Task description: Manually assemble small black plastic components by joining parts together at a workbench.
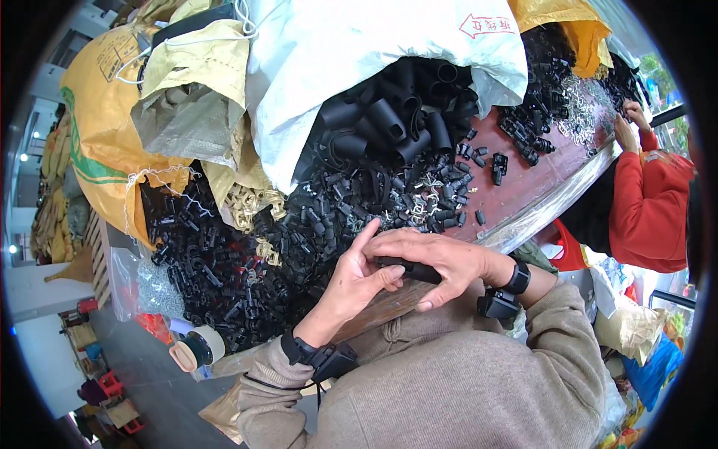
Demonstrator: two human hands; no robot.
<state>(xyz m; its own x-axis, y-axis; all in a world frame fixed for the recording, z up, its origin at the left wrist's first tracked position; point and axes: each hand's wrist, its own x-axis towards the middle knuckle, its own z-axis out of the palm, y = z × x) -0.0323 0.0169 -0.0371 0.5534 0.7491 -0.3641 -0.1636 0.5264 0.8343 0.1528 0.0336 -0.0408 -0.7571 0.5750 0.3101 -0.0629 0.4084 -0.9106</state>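
Note:
Between my two hands, just above the table's near edge, is a black, rounded plastic part. My left hand pinches its left end with thumb and fingers. Over its top and right side curls my right hand, the thumb below. The fingers cover much of the part, so its full shape is hidden. Right beyond my hands lies a heap of small black plastic pieces, mixed with shiny metal bits. Larger black tubes spill from the mouth of a white sack behind the heap.
A yellow sack and a beige sack stand at the left, near brass-coloured pieces. A jar with a pale lid sits at the table's left corner. On the right, a person in red works at the reddish tabletop.

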